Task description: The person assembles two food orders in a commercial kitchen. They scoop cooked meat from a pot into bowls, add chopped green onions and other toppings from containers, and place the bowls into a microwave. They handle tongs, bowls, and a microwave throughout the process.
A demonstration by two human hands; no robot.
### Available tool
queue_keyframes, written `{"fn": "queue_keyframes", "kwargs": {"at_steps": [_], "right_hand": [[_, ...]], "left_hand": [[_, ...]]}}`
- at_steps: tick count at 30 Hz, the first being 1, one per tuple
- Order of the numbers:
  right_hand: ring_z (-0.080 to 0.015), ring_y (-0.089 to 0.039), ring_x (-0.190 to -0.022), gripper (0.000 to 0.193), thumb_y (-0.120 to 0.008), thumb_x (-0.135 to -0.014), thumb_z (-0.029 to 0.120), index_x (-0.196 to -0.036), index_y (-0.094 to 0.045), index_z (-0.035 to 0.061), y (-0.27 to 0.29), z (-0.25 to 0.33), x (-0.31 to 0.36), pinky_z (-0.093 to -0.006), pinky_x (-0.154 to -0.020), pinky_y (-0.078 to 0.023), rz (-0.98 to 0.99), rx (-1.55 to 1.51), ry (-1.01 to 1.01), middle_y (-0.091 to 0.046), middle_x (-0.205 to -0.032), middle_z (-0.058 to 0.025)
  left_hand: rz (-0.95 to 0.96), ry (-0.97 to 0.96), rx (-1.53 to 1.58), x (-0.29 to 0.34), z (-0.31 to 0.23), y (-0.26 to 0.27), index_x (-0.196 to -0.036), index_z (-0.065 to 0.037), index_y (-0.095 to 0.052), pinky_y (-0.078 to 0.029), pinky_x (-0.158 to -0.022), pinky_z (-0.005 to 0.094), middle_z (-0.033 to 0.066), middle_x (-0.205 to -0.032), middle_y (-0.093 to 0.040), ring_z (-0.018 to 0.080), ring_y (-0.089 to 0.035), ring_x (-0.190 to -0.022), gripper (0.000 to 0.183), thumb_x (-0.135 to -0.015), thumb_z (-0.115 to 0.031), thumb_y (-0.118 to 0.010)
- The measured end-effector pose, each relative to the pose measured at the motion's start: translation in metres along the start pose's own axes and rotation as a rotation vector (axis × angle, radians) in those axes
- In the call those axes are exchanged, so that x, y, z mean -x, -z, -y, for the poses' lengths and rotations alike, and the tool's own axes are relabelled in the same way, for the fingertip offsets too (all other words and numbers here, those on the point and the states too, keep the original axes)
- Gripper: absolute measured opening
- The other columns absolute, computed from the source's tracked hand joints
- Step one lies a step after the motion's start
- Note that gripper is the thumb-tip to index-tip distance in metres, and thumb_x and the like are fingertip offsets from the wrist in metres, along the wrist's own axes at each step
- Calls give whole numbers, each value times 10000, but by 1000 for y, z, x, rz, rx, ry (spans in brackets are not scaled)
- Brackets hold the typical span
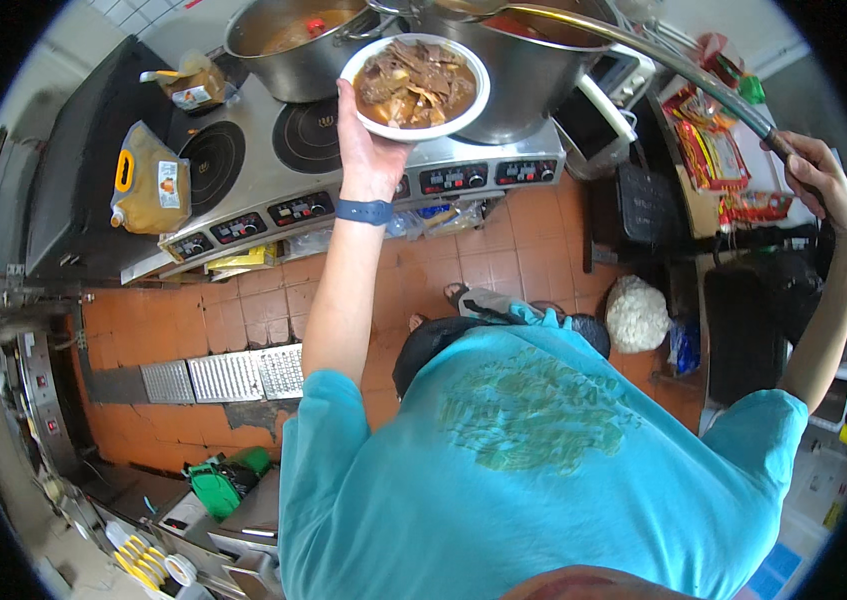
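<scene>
My left hand (373,155) is closed around the underside and edge of a white bowl (481,100), held up over the front of the stove. Sliced brown meat (418,82) in brown broth fills the bowl. Out to the right, my right hand (819,178) wraps round the end of a long-handled ladle (683,72). Its shaft slants up and left across a large steel pot (521,92). The ladle's head is at the top edge, over that pot, and is partly cut off. Behind the bowl, another steel pot (288,72) contains brown liquid with something red in it.
Round black cooktops (211,160) sit in the steel stove (253,195). A large jug of amber liquid (148,180) stands at its left, with a smaller container (195,85) behind. Red packets (711,155) lie on the right-hand counter. A white sack (637,315) rests on the tiled floor.
</scene>
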State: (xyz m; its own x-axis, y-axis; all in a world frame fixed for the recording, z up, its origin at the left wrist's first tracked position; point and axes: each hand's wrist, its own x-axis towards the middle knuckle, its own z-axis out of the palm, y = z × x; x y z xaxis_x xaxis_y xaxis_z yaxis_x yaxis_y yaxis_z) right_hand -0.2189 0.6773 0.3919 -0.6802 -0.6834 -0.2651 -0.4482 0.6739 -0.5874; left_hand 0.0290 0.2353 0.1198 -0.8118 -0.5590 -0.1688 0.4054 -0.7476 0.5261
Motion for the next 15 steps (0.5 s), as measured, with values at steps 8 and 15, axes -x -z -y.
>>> {"fn": "queue_keyframes", "kwargs": {"at_steps": [8,15], "right_hand": [[-141,-577,-716,411,-668,-902,184,-1258,-606,-14,8,-8,-142,-273,-655,-430,-130,374,184,-639,-845,-72],[-377,-659,-986,364,-720,-826,210,-1144,-665,43,-9,-42,-284,-463,-825,-510,-351,928,436,-697,-1040,-205]], "left_hand": [[-116,-182,38,38,20,-10,-1456,-124,-419,-400,-1099,521,115,-1474,-459,306,-460,-1342,645,-1008,-586,-377],[-227,-419,83,107,52,-12,-1458,-58,-374,-410,-1108,458,144,-1453,-466,293,-476,-1327,574,-1058,-468,-332]]}}
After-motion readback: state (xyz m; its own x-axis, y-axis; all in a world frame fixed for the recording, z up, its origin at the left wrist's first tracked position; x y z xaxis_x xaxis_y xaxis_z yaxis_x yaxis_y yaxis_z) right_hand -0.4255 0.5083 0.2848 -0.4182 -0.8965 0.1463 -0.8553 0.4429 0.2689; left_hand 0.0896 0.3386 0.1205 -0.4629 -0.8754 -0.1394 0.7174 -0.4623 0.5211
